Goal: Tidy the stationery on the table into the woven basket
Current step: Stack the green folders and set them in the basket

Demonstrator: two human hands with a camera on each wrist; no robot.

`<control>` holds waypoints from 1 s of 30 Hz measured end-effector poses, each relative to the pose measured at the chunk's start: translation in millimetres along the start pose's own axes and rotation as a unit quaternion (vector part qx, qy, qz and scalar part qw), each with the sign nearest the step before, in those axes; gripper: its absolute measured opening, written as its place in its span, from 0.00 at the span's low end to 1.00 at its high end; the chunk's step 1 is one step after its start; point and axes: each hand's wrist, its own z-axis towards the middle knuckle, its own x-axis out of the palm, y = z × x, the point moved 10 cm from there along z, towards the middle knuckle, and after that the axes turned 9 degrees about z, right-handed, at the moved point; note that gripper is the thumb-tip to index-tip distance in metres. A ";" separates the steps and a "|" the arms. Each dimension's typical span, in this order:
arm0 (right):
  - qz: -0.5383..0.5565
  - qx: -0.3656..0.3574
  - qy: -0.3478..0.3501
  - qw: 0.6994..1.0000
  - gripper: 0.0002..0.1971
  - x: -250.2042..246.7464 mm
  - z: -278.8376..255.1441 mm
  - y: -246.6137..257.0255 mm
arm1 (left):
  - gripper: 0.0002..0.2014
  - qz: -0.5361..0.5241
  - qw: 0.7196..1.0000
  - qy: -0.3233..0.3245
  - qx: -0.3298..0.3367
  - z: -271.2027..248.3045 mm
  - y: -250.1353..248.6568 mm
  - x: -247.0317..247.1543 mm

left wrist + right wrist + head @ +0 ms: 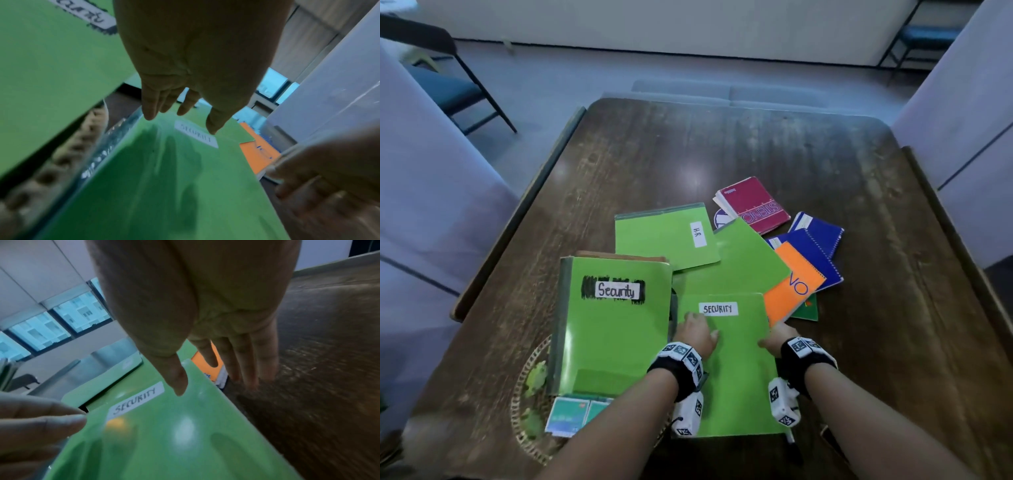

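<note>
A thin green book labelled SECURITY [736, 377] lies flat at the table's near edge. My left hand [697, 329] rests on its upper left part with fingers fairly straight [150, 110]. My right hand [774, 337] is at the book's right edge. Its thumb [179, 382] lies over the cover, and its straight fingers reach down beside the edge to the table. The woven basket [524, 387] sits at the near left. A thick green book labelled Security [613, 329] lies across it and hides most of it.
Beyond lie a green H.R book [664, 240], another green book [743, 263], an orange notebook [794, 284], blue spiral notebooks [818, 246] and a maroon steno pad [753, 205]. A teal packet [571, 414] pokes out under the thick book. Grey chairs flank the wooden table [722, 154].
</note>
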 end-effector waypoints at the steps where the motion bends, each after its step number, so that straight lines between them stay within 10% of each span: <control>1: -0.006 0.004 0.015 1.000 0.27 5.3 6.9 -8.2 | 0.29 0.010 1.000 0.000 -0.026 3.3 1.5 4.0; 7: -0.052 0.012 0.047 0.997 0.18 16.8 16.4 -27.9 | 0.39 0.022 0.986 0.029 -0.164 17.2 24.4 24.7; 15: -0.065 0.041 0.015 0.997 0.22 -11.8 34.0 -54.4 | 0.35 -0.004 0.983 -0.020 -0.185 23.1 12.1 10.8; 30: 0.064 0.024 -0.063 0.996 0.26 -93.8 33.0 -47.4 | 0.47 -0.248 0.968 -0.030 -0.036 32.9 -36.4 -42.1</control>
